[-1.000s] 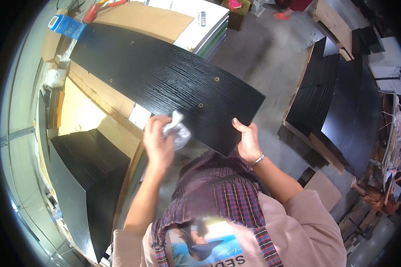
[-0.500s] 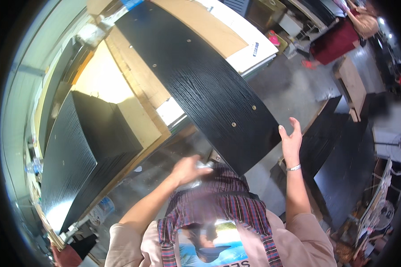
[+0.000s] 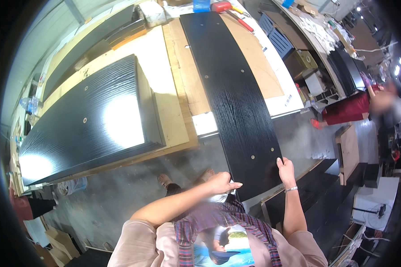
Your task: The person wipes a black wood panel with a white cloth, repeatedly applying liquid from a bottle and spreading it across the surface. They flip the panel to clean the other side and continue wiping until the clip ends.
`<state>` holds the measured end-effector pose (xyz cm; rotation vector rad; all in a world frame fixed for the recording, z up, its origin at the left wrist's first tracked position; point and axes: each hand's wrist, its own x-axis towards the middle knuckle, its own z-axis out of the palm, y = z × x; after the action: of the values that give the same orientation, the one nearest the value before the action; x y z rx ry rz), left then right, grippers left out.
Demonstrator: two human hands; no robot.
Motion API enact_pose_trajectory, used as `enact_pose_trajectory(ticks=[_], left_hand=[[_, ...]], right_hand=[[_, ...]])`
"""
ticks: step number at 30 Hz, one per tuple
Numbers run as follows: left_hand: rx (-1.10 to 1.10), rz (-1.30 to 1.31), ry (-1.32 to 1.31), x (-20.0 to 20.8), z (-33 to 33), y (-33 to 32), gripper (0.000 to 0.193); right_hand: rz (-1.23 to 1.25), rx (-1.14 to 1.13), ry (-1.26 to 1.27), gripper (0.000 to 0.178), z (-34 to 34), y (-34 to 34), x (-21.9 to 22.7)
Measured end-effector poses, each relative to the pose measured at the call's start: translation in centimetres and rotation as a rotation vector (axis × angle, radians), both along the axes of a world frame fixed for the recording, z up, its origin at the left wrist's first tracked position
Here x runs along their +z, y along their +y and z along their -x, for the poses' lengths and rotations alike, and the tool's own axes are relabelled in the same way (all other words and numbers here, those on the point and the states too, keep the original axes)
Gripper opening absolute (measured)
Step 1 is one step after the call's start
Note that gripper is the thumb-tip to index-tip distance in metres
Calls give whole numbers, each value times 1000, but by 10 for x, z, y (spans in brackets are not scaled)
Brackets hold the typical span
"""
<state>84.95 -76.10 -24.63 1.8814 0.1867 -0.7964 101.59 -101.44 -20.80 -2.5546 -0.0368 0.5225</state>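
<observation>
A long black wood-grain board (image 3: 238, 107) with several small round metal fittings lies lengthwise in front of me, its near end jutting past the worktable toward my waist. My right hand (image 3: 287, 172) is closed on the board's right edge near that end, thumb on top and fingers out of sight beneath. At the opposite edge is my left hand (image 3: 222, 183), its thumb against the board. Its curled fingers hold a crumpled white cloth (image 3: 221, 197), partly hidden under the hand.
Left of the board, black panels (image 3: 87, 113) rest on a pale wooden surface (image 3: 179, 120). A red mallet (image 3: 221, 6) lies at the far end. More black boards (image 3: 316, 191) stand low on my right. Another person in a dark red apron (image 3: 347, 109) is at far right.
My right hand, open and off the board before, has closed on its right edge. My left hand has come to the left edge with the cloth. The view has swung left.
</observation>
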Motion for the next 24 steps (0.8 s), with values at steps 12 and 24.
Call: enact_pose_trajectory(ticks=[12,24], left_hand=[[70,39,-16,19,3,2,67],[392,42,-414,150,90,94,35]], right_hand=[[-371,-158,32,23,2,-7,-22],[-263,-69,-376,34,39,37,29]])
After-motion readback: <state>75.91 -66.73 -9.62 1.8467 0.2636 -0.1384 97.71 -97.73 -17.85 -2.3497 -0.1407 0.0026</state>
